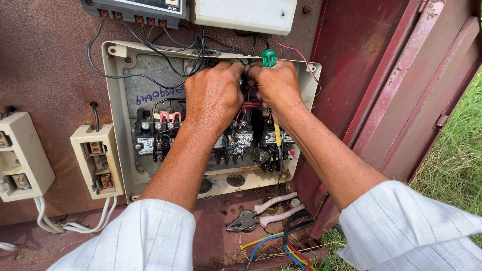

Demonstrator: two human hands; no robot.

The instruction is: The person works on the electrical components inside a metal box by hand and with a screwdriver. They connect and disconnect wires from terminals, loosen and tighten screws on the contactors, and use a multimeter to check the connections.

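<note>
Against the rusted red metal cabinet (45,65), an open cream starter box (116,120) is mounted with its cover off, so the contactor and relay blocks (160,135) inside stand exposed; judging by that, the opening-up is done and the work on the wiring is under way. Black wires (150,75) run from a grey control unit (135,10) and a white box (246,15) above into the top of the enclosure. To its left two cream fuse holders (93,158) (22,155) hang open, with white cables (70,226) trailing below them.

Both hands meet at the upper middle of the box. The left hand (213,95) has its fingers curled in and pressed against the wiring near the top edge; what they pinch is hidden behind the knuckles. The right hand (276,88) closes around a green-handled screwdriver (269,60), whose yellow shaft (277,135) points down past the wrist, so the tool looks parked in the palm, not applied to a screw, while the fingertips work among the red wires (251,105).

On the cabinet floor lie pink-handled pliers (261,213), untouched, beside loose yellow, blue and red wire ends (281,248). These loose ends and the missing cover suggest connecting and closing remain.
</note>
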